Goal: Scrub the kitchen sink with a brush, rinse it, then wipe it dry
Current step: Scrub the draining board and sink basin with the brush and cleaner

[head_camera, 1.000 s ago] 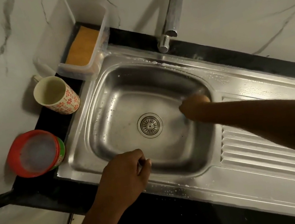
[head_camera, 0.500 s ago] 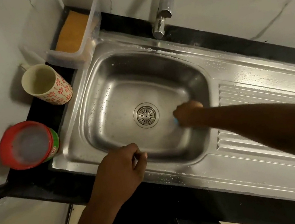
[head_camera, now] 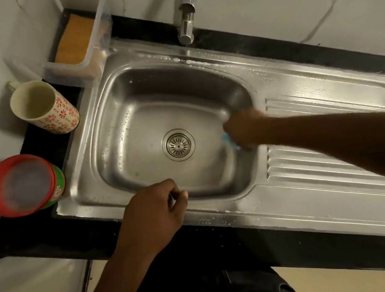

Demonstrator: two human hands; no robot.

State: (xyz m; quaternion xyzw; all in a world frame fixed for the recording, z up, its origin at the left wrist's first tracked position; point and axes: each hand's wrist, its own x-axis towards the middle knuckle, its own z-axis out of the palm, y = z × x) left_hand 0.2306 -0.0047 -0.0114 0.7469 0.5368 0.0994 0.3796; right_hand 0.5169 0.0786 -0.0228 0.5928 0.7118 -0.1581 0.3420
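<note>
The steel sink (head_camera: 105,125) fills the middle of the view, its round drain (head_camera: 178,144) in the basin floor. My right hand (head_camera: 244,129) is down in the basin against the right wall, closed around a brush (head_camera: 228,139) of which only a light blue bit shows below my fingers. My left hand (head_camera: 155,212) rests on the sink's near rim, fingers curled over the edge with nothing in them. White suds dot the rim and the back edge.
A tap (head_camera: 187,21) stands behind the basin. Left of the sink are a flowered cup (head_camera: 46,108), a red-lidded jar (head_camera: 22,185) and a clear box (head_camera: 96,42) holding an orange sponge (head_camera: 74,40). A ribbed drainboard (head_camera: 328,147) lies to the right.
My right hand slid from the basin's right wall toward the near side by the drain, then back up the right wall. My left hand stayed on the near rim.
</note>
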